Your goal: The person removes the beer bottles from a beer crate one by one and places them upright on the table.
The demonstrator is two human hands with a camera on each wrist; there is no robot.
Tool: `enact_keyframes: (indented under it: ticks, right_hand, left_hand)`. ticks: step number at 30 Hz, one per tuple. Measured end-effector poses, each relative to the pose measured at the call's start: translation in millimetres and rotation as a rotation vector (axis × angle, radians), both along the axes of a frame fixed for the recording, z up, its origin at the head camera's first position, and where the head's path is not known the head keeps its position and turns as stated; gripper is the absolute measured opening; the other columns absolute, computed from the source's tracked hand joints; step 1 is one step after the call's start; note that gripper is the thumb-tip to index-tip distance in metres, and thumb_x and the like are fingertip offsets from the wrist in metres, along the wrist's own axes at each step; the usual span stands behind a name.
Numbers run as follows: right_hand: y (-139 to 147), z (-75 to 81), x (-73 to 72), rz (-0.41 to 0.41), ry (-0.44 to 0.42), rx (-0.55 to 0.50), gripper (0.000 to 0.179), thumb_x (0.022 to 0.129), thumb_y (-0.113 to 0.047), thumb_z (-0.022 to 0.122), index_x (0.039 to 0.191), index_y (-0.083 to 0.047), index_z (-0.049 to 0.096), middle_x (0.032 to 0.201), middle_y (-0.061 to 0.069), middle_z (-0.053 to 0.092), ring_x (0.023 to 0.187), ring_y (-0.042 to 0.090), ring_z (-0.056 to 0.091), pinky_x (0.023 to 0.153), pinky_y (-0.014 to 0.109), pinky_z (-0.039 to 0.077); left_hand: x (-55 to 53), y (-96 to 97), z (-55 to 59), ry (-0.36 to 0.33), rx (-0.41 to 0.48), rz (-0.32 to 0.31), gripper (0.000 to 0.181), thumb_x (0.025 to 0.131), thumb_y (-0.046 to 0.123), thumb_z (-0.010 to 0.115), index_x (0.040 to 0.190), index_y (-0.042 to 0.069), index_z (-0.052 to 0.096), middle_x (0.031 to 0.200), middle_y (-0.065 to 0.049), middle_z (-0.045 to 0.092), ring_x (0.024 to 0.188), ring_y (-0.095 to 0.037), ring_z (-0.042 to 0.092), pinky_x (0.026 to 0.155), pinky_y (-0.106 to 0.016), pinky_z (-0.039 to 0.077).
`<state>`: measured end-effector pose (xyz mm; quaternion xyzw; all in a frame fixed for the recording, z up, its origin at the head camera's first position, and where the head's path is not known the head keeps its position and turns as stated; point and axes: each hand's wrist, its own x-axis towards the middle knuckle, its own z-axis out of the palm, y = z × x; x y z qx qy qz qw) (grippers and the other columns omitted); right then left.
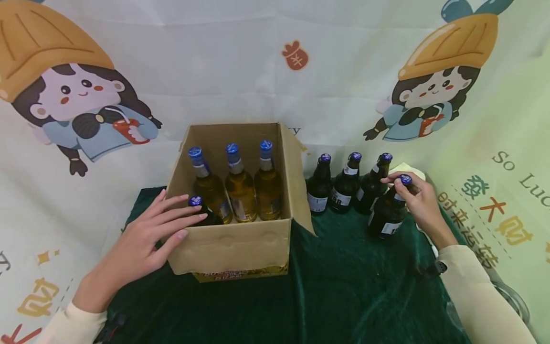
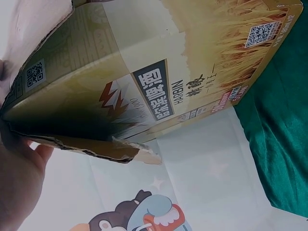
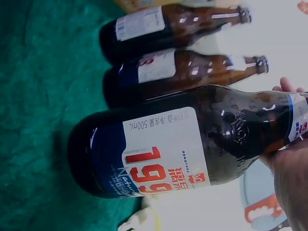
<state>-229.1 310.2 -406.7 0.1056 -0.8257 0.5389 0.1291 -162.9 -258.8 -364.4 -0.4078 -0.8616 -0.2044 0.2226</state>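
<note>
My right hand (image 1: 423, 205) grips a dark brown beer bottle (image 1: 386, 215) by its neck, just under the blue cap. In the right wrist view this bottle (image 3: 163, 154) shows a white and blue label, and it appears tilted. My left hand (image 1: 148, 236) rests at the left front corner of an open cardboard box (image 1: 232, 246), fingers extended over the rim. Its fingertips lie by the blue cap of a dark bottle (image 1: 210, 219) inside, mostly hidden by the box wall. Three amber bottles (image 1: 240, 196) with blue caps stand upright behind it in the box.
Three more dark bottles (image 1: 341, 193) stand in a row right of the box, near the back wall. A box flap (image 1: 301, 191) sticks out toward them. Green cloth (image 1: 343, 286) covers the table. A printed backdrop (image 1: 240, 71) hangs behind.
</note>
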Motion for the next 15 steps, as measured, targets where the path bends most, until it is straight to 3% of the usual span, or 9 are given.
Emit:
enact_keyframes:
  ticks: [7,15]
  right_hand:
    - [4.3,-9.2,-6.5,-0.027,-0.026,-0.02,0.039,0.107,-0.027,0.05,0.134,0.0,0.056,0.117,-0.02,0.07,0.118,0.002,0.055,0.093,0.01,0.045]
    - [5.6,-13.3,-11.6,-0.047,-0.029,-0.011,0.041,0.106,-0.029,0.049,0.135,-0.001,0.056,0.116,-0.023,0.07,0.117,-0.005,0.056,0.092,0.006,0.045]
  left_hand:
    - [0.3,-2.8,3.4,0.036,0.015,-0.002,0.035,0.104,0.024,0.054,0.137,0.022,0.065,0.138,-0.006,0.066,0.14,-0.027,0.048,0.131,-0.045,0.01]
    - [2.8,-2.7,3.8,-0.035,-0.038,0.039,0.044,0.097,0.013,0.062,0.139,0.026,0.063,0.139,-0.005,0.065,0.14,-0.028,0.047,0.131,-0.043,0.007]
